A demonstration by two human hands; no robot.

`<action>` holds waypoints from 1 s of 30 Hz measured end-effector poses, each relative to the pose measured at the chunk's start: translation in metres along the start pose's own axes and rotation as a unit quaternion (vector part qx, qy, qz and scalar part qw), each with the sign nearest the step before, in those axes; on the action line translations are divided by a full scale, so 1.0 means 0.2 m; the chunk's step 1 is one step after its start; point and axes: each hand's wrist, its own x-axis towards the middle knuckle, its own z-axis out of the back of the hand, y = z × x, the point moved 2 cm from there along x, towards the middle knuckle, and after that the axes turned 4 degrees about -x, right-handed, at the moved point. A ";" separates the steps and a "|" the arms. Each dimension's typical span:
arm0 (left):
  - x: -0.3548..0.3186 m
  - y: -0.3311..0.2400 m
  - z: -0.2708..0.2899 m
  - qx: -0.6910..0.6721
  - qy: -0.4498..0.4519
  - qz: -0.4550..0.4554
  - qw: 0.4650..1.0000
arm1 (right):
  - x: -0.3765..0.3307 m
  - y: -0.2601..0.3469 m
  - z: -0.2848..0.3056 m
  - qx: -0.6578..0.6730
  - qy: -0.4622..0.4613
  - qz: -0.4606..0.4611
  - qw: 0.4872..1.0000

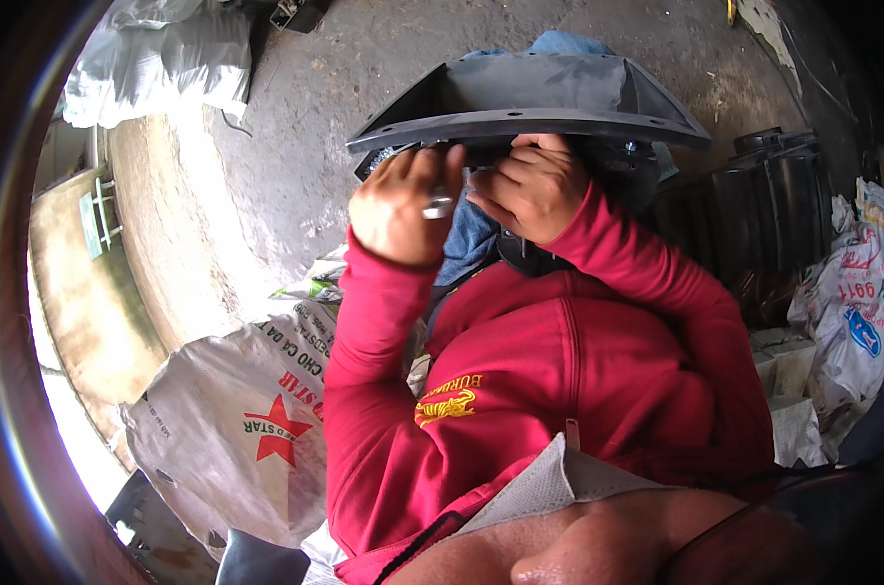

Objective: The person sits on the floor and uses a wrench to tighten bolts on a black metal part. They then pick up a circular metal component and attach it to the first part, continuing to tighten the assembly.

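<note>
Black plastic part sat over denim-clad legs, long flange on near side. Left hand was at flange's left half; right hand near its middle, both with fingers curled. Fingertips partly hidden: could not tell whether either grip was clenched or released. White sack lay at left; black parts stood on floor at right.

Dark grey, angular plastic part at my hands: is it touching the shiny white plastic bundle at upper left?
Apart. The head view plainly shows grey floor between the dark grey part and the white bundle.
</note>
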 end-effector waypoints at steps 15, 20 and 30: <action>-0.26 0.49 -0.34 -0.720 -0.077 0.246 0.645 | -0.03 -0.01 -0.02 -0.030 0.035 0.027 0.999; -0.23 0.34 -0.10 -0.618 -0.146 0.182 0.750 | -0.01 -0.02 0.02 -0.021 0.042 0.023 0.999; -0.04 -0.02 0.00 -0.081 -0.071 0.035 0.994 | -0.01 0.01 0.03 -0.010 0.067 0.002 0.998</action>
